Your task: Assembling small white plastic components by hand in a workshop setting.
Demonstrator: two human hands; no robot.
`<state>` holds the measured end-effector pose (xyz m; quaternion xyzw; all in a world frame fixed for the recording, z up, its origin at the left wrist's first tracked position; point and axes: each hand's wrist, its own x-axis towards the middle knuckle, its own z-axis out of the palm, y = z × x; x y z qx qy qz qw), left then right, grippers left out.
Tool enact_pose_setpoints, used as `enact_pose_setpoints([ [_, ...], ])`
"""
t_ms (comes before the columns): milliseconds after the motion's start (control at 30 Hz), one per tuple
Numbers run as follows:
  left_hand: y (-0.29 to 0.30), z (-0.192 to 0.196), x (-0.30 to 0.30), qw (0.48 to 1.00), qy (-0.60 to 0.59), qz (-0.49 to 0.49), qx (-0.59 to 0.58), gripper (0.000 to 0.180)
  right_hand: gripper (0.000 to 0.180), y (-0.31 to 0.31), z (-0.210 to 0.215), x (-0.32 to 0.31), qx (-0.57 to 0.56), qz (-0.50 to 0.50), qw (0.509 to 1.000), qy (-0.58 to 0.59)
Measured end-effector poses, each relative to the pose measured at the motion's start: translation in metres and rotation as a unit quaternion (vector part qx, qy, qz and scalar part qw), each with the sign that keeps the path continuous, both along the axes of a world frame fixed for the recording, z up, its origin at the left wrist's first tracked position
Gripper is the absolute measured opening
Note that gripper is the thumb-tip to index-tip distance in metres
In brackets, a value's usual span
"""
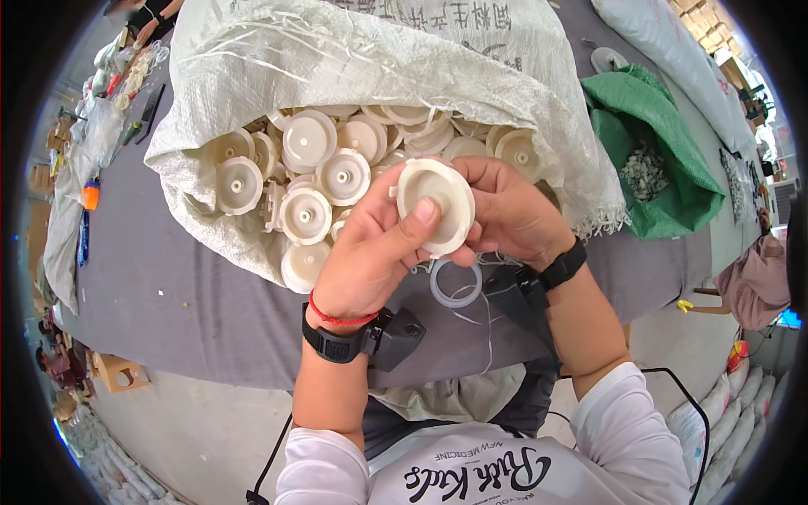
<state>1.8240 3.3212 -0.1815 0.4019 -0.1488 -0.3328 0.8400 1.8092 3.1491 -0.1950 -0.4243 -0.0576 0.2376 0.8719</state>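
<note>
"Pose, head view?"
"Left hand (370, 240) and right hand (522, 206) meet, gripping one cream disc (454, 206), left thumb across its face."
"Disc's place?"
"At the near side of the white sack's (379, 55) mouth, above the grey table (194, 311)."

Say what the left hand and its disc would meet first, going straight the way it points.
Past the held disc, the left hand would likely meet loose cream discs in the white sack, though depth is hard to judge.
</note>
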Motion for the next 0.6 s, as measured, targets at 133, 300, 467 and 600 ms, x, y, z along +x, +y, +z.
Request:
enact_pose_setpoints([
  [133,0.001,0.0,-0.001,1.0,0.012,-0.005,0.004,0.041,0.015,-0.001,0.001,-0.002,-0.03,-0.018,0.999,-0.014],
  [300,0.0,0.001,0.001,0.999,0.0,0.019,0.039,0.04,0.016,0.008,0.001,-0.002,-0.119,-0.127,0.983,-0.053],
  [467,0.004,0.0,0.006,0.999,0.034,-0.021,-0.02,0.04,0.017,0.013,-0.003,-0.002,-0.053,-0.13,0.989,-0.038],
  [600,0.005,-0.001,0.006,0.995,0.064,-0.04,-0.07,0.035,0.017,0.014,0.002,-0.004,-0.092,-0.13,0.985,-0.068],
])
